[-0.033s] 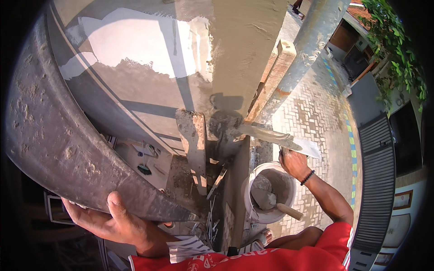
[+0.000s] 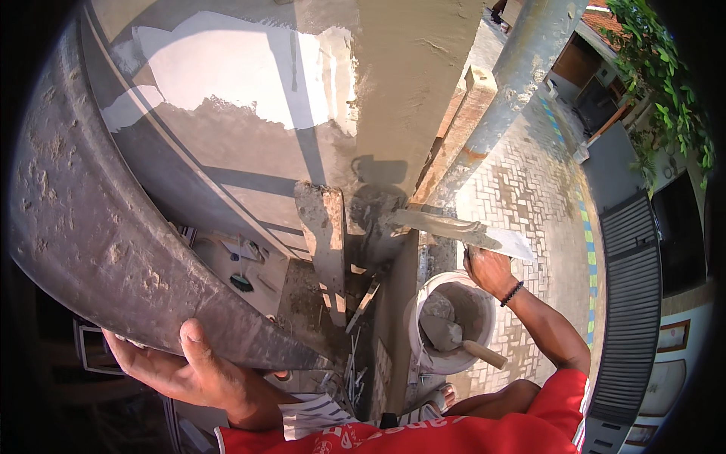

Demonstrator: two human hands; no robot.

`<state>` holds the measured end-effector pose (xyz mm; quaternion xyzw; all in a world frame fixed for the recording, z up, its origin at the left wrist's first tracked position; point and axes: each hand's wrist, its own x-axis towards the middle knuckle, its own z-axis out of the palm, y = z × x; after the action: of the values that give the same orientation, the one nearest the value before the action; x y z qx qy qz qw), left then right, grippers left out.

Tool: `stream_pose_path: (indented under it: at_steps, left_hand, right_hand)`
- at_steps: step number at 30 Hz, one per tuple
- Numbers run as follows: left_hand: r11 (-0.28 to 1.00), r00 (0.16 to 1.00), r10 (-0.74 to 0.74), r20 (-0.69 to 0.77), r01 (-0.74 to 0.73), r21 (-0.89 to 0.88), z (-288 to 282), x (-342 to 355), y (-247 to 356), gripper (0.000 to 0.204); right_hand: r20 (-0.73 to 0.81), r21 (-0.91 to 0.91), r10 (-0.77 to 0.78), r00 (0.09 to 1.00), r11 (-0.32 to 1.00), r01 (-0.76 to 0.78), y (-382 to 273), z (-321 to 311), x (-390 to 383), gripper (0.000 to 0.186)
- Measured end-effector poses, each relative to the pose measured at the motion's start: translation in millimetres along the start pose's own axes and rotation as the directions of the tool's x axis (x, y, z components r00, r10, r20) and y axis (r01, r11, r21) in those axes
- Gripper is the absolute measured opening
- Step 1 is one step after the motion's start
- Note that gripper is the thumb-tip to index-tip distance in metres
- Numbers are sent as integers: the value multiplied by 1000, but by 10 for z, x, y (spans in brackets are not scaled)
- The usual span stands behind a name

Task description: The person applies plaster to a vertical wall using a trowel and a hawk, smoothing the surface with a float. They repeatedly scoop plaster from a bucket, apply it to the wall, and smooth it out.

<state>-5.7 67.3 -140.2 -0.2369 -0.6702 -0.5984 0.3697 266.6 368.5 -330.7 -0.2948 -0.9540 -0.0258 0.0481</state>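
Note:
My left hand (image 2: pixel 208 374) supports a large dark curved pan-like piece (image 2: pixel 121 219) spattered with dried mortar, thumb on its face and fingers beneath its lower edge. My right hand (image 2: pixel 488 271), with a dark bead bracelet at its wrist, grips a long flat plastering trowel (image 2: pixel 514 243). Grey wet mortar (image 2: pixel 446 225) lies along the blade, whose far end meets the foot of a freshly plastered column (image 2: pixel 412 83). The trowel's handle is hidden in my fist. Just below it stands a pale bucket (image 2: pixel 417 318) with a wooden-handled pointed trowel (image 2: pixel 484 353) resting inside.
Timber boards (image 2: pixel 321 234) stand beside the column base, and a metal pole (image 2: pixel 503 113) leans at its right. White patches (image 2: pixel 234 72) mark the grey wall. A brush (image 2: pixel 240 282) lies on the floor below. Brick paving (image 2: pixel 522 197) and a dark gate (image 2: pixel 628 303) are at right.
My right hand and the plastering trowel have shifted slightly to the left. My left hand and the dark curved piece look unmoved.

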Motion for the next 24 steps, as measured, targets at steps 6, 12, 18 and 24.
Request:
stream_pose_path:
  at_steps: [6,12,18,24]
  left_hand:
    - [1000,1000,9,6,-9,-1,-3,-1,-13,63]
    - [1000,1000,-27,-9,27,-15,37,-14,32,62]
    - [996,1000,24,4,-25,85,-14,-4,-29,63]
    - [999,1000,11,-26,-10,52,25,-12,-11,62]
  right_hand:
    - [288,69,-133,948,991,117,-112,421,529,34]
    - [226,135,-247,942,966,221,-306,1061,950,28]
    - [273,229,-249,929,955,188,-354,1383,1345,26]
    - [235,206,-195,952,967,147,-325,1319,1470,31]
